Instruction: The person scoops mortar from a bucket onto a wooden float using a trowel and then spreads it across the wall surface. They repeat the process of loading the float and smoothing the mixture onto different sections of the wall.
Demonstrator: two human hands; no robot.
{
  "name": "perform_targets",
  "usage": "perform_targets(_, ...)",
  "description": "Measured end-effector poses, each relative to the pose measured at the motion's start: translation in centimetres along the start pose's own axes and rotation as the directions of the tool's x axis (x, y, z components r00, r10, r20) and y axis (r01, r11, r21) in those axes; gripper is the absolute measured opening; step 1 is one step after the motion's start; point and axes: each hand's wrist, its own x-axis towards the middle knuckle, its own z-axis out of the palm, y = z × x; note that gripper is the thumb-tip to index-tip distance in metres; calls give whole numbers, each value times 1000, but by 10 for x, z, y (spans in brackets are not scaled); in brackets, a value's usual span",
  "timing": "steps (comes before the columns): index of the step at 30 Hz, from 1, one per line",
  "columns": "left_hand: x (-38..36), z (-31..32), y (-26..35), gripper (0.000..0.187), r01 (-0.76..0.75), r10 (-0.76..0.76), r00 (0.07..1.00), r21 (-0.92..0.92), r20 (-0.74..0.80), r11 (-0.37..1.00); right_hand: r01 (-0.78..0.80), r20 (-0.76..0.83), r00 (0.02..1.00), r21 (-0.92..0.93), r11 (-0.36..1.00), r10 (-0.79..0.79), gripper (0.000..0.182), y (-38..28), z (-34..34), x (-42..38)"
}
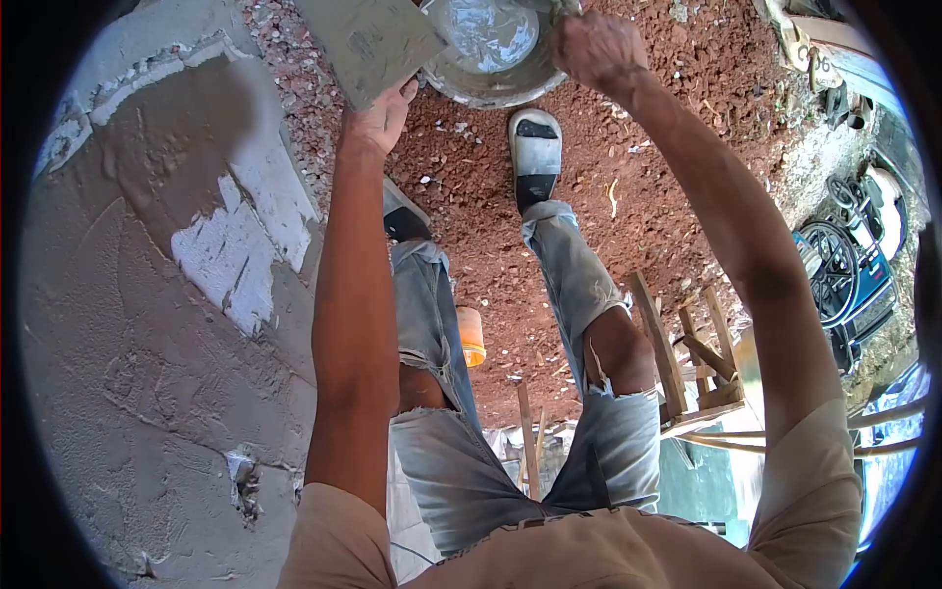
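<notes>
My left hand (378, 118) grips from below a flat grey board (378, 39) smeared with mortar and holds it tilted beside the wall. My right hand (599, 47) is a closed fist at the far rim of a round metal basin (491, 93) that holds wet grey mortar (486, 34). A grey-coated trowel (566, 8) pokes out of the fist over the basin; most of it is hidden. The basin sits on red earth just beyond my sandalled feet (535, 147).
A wall (128, 324) with fresh grey plaster and bare white patches (231, 255) fills the left side. An orange container (472, 337) lies on the red gravel between my legs. Wooden frames (687, 363) stand at the right, with parked bikes (849, 265) further right.
</notes>
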Motion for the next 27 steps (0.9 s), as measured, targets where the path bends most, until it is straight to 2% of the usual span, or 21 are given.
perform_targets(1,-7,6,-6,48,15,-15,1000,-34,-2,999,31,11,999,1,1000,-31,37,2,8,4)
perform_targets(4,-13,7,-12,48,15,-14,1000,-110,10,994,126,-155,981,65,990,-115,47,6,36,-1)
perform_targets(6,-13,1,-18,49,-6,11,999,-140,39,990,94,-134,988,147,985,-74,51,0,58,-1)
perform_targets(8,-11,-2,-29,51,-31,36,998,-96,51,995,-70,35,997,249,966,63,51,-2,84,5)
perform_targets(10,-11,-5,-28,52,-49,55,996,-83,71,995,33,17,999,351,936,-42,44,-9,100,12)
perform_targets(12,-15,-8,-28,51,-40,50,994,-108,93,993,91,-97,995,699,709,-32,47,-20,97,-6)
perform_targets(14,-14,-5,-23,50,-13,21,995,-81,95,997,19,-66,996,823,567,63,46,-23,110,-16)
perform_targets(15,-14,-2,-20,49,-1,8,995,-68,100,998,-59,3,993,877,476,118,46,-27,115,-21)
perform_targets(17,-17,9,-13,46,-101,101,995,2,-2,995,-199,142,964,944,261,223,46,-34,126,-31)
perform_targets(18,-18,13,-11,44,-147,149,988,39,-50,988,-273,241,949,950,149,202,46,-36,132,-32)
perform_targets(19,-16,-10,-9,46,-173,200,980,481,-5,859,-346,336,927,937,37,168,46,-37,133,-32)
perform_targets(20,-12,-53,-6,47,-175,226,972,820,58,545,-305,318,931,947,-95,179,43,-50,109,-43)
perform_targets(22,-29,-53,13,47,-194,298,942,976,157,102,-229,247,946,967,-108,211,42,-64,85,-56)
perform_targets(23,-55,-48,19,45,-235,368,911,968,187,91,-189,211,951,975,-114,228,41,-69,74,-61)
perform_targets(24,-80,-38,23,44,-238,388,908,956,158,169,-127,139,966,990,-66,217,44,-71,71,-66)
perform_targets(25,-105,-27,28,44,-244,408,904,938,128,246,-136,148,965,988,-68,217,45,-72,66,-73)
perform_targets(26,-125,-22,30,45,-202,363,931,891,45,407,-147,159,963,987,-71,218,45,-73,59,-83)
perform_targets(27,-137,-18,31,45,-179,325,946,855,14,487,-155,168,962,985,-72,217,46,-76,50,-95)
